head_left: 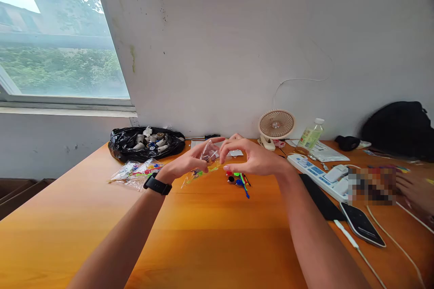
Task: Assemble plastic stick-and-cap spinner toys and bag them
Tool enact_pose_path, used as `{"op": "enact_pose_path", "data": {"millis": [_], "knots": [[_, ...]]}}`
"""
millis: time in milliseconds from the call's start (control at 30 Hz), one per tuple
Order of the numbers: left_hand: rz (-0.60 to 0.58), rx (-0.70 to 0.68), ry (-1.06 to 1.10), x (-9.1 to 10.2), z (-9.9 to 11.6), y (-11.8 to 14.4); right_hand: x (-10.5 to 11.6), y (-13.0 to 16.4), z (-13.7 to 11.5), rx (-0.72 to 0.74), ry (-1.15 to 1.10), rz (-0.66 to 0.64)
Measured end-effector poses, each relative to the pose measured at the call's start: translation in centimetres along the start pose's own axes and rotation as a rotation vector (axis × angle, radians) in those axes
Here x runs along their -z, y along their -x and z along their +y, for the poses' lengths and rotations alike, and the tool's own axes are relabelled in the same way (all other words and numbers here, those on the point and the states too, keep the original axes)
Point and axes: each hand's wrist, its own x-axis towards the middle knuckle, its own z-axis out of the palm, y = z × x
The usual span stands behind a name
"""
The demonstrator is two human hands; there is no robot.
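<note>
A clear plastic bag (203, 169) with small colourful pieces in it hangs above the table, between my hands. My left hand (188, 162), with a black watch on the wrist, grips the bag from its left side. The thumb and forefinger of my right hand (249, 157) come close together in a pinch at the bag's right edge; the exact contact is partly hidden. Below my right hand lies a small heap of loose colourful plastic pieces (239, 180), with red, blue, black and green among them. Filled clear bags (139, 172) rest left of my left wrist.
A black plastic bag (118, 144) full of grey cylindrical pieces sits at the back left. Along the right are a fan (276, 125), a bottle (310, 135), a power strip (318, 178), a phone (362, 225) and cables. Another person's hand (415, 189) is at the far right.
</note>
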Motion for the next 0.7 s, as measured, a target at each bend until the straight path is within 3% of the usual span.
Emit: {"op": "enact_pose_path", "data": {"millis": [233, 433, 567, 700], "knots": [[-0.213, 0.027, 0.08, 1.1, -2.1, -0.1, -0.1, 0.1, -0.3, -0.06, -0.094, -0.064], [-0.461, 0.115, -0.013, 1.5, -4.4, -0.3, -0.5, -0.5, 0.1, -0.015, -0.124, -0.173], [-0.375, 0.186, -0.148, 1.4, -5.2, -0.4, -0.2, -0.4, 0.6, 0.009, -0.138, -0.099], [-0.213, 0.178, -0.259, 1.5, -5.4, -0.5, -0.1, -0.2, 1.5, -0.141, -0.127, -0.034]]}}
